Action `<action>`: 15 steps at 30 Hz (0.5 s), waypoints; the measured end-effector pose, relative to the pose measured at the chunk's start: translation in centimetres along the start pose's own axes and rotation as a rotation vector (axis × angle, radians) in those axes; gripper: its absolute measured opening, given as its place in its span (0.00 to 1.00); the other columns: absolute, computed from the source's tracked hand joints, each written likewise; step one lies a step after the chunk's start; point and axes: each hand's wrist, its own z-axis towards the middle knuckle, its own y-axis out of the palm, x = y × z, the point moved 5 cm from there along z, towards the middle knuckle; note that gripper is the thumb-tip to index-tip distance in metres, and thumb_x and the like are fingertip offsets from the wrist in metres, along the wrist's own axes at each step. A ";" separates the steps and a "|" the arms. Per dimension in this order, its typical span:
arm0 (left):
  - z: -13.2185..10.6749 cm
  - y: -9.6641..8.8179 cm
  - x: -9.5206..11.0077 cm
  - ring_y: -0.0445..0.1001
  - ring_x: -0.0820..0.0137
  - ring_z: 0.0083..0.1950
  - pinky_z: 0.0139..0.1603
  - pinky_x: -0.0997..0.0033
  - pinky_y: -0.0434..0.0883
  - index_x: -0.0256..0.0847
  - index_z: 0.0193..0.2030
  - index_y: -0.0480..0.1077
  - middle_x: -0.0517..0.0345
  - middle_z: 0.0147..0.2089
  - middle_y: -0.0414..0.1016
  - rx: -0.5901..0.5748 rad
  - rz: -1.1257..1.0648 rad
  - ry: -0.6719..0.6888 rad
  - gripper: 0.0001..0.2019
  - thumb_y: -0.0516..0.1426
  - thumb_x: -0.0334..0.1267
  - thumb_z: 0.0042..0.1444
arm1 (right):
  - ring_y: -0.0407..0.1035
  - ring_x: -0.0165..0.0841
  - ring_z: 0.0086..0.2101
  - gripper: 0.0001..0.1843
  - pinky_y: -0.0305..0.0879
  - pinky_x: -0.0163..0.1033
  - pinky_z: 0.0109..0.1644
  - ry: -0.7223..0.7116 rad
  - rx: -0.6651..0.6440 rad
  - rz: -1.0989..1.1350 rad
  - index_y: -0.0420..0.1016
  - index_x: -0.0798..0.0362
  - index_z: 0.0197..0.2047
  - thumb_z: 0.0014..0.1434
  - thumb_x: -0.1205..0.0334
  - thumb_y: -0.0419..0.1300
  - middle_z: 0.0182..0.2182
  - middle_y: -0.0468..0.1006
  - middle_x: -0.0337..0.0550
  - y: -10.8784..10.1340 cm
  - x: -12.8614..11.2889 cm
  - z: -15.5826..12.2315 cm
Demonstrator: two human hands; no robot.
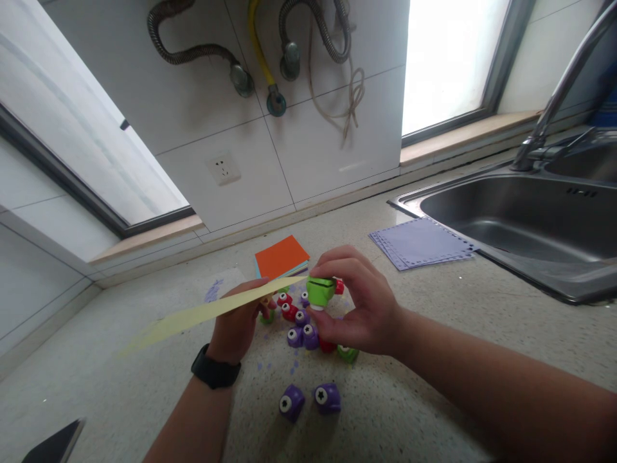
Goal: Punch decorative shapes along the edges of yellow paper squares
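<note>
My left hand (243, 318) grips a sheet of pale yellow paper (207, 310), seen nearly edge-on and tilted up to the right. In my right hand (359, 302) is a green craft paper punch (320, 291), pinched between thumb and fingers, with its slot facing the paper. The sheet's right edge meets the punch; how far it goes in, I cannot tell. Below and between the hands lie several purple punches (310, 336), red punches (289, 312) and green punches (348, 353), partly hidden by my fingers. Nearer to me, two purple punches (326, 399) stand apart from the cluster.
Behind the hands lies a stack of coloured paper topped with orange (282, 255). Purple sheets with punched edges (421, 243) rest beside the steel sink (491, 212). Small purple paper bits (214, 289) are scattered on the speckled counter. A dark flat object (55, 444) sits at lower left.
</note>
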 end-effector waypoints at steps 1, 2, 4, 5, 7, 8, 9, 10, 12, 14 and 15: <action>0.0 0.0 0.0 0.75 0.71 0.25 0.24 0.74 0.71 0.40 0.42 0.82 0.53 0.30 0.82 -0.002 0.003 -0.003 0.11 0.69 0.41 0.54 | 0.72 0.38 0.39 0.22 0.74 0.44 0.41 0.000 0.001 0.001 0.70 0.50 0.52 0.54 0.68 0.66 0.39 0.73 0.45 0.0 0.0 0.0; 0.0 0.0 0.0 0.75 0.72 0.25 0.24 0.74 0.71 0.40 0.42 0.82 0.53 0.30 0.82 -0.001 0.004 -0.005 0.11 0.69 0.40 0.54 | 0.72 0.38 0.39 0.22 0.74 0.44 0.41 0.001 0.001 0.002 0.70 0.50 0.52 0.54 0.68 0.66 0.39 0.73 0.45 0.0 0.0 0.0; 0.0 0.0 0.0 0.75 0.72 0.25 0.24 0.74 0.70 0.40 0.42 0.82 0.53 0.30 0.82 0.007 0.000 -0.005 0.11 0.69 0.40 0.53 | 0.72 0.38 0.39 0.22 0.74 0.45 0.41 -0.001 0.003 -0.001 0.70 0.50 0.52 0.53 0.69 0.66 0.39 0.73 0.45 0.0 0.1 0.0; 0.0 0.0 0.0 0.75 0.72 0.25 0.24 0.74 0.70 0.40 0.41 0.82 0.53 0.30 0.81 0.010 -0.004 -0.004 0.11 0.69 0.41 0.53 | 0.71 0.38 0.39 0.22 0.74 0.45 0.41 -0.002 0.004 -0.003 0.70 0.50 0.52 0.53 0.69 0.66 0.40 0.73 0.45 0.0 0.1 0.0; 0.0 0.1 0.1 0.75 0.71 0.26 0.24 0.74 0.71 0.40 0.41 0.82 0.54 0.29 0.81 0.019 -0.009 -0.004 0.11 0.70 0.42 0.53 | 0.71 0.38 0.39 0.23 0.74 0.45 0.41 -0.005 0.004 -0.007 0.70 0.50 0.52 0.53 0.68 0.66 0.40 0.73 0.45 0.0 0.1 0.0; -0.1 0.1 0.1 0.75 0.71 0.26 0.24 0.74 0.71 0.40 0.41 0.82 0.54 0.29 0.81 0.021 -0.010 -0.005 0.11 0.70 0.42 0.52 | 0.71 0.38 0.40 0.23 0.74 0.45 0.41 -0.005 0.002 -0.009 0.70 0.50 0.52 0.53 0.68 0.66 0.40 0.73 0.46 -0.1 0.1 0.0; -0.1 0.2 0.2 0.76 0.71 0.26 0.24 0.74 0.71 0.40 0.41 0.82 0.54 0.29 0.81 0.023 -0.012 -0.007 0.12 0.70 0.43 0.52 | 0.71 0.38 0.40 0.23 0.74 0.45 0.42 -0.003 -0.001 -0.011 0.70 0.50 0.52 0.53 0.68 0.66 0.41 0.73 0.46 -0.1 0.1 0.0; -0.1 0.2 0.2 0.76 0.70 0.27 0.24 0.74 0.71 0.40 0.40 0.82 0.54 0.29 0.81 0.026 -0.014 -0.007 0.12 0.70 0.43 0.52 | 0.71 0.38 0.40 0.23 0.74 0.45 0.42 -0.001 -0.005 -0.012 0.70 0.50 0.52 0.54 0.68 0.66 0.41 0.73 0.46 0.0 0.1 0.0; -0.1 0.2 0.3 0.76 0.70 0.27 0.23 0.75 0.71 0.41 0.40 0.83 0.54 0.30 0.82 0.034 -0.024 -0.005 0.12 0.71 0.43 0.51 | 0.71 0.37 0.40 0.23 0.74 0.45 0.42 0.000 -0.008 -0.012 0.70 0.51 0.52 0.54 0.69 0.66 0.41 0.73 0.47 -0.1 0.2 -0.1; -0.1 0.2 0.3 0.77 0.70 0.27 0.23 0.75 0.71 0.41 0.39 0.83 0.53 0.31 0.82 0.041 -0.039 -0.006 0.12 0.71 0.43 0.50 | 0.71 0.37 0.41 0.23 0.74 0.45 0.43 0.003 -0.011 -0.011 0.69 0.51 0.53 0.54 0.69 0.66 0.41 0.73 0.47 0.0 0.2 -0.1; -0.1 0.2 0.2 0.77 0.70 0.27 0.23 0.75 0.71 0.41 0.39 0.83 0.53 0.31 0.82 0.043 -0.045 -0.007 0.12 0.72 0.42 0.50 | 0.71 0.37 0.41 0.23 0.74 0.45 0.43 0.003 -0.011 -0.011 0.69 0.51 0.53 0.54 0.69 0.66 0.41 0.73 0.47 0.0 0.2 -0.1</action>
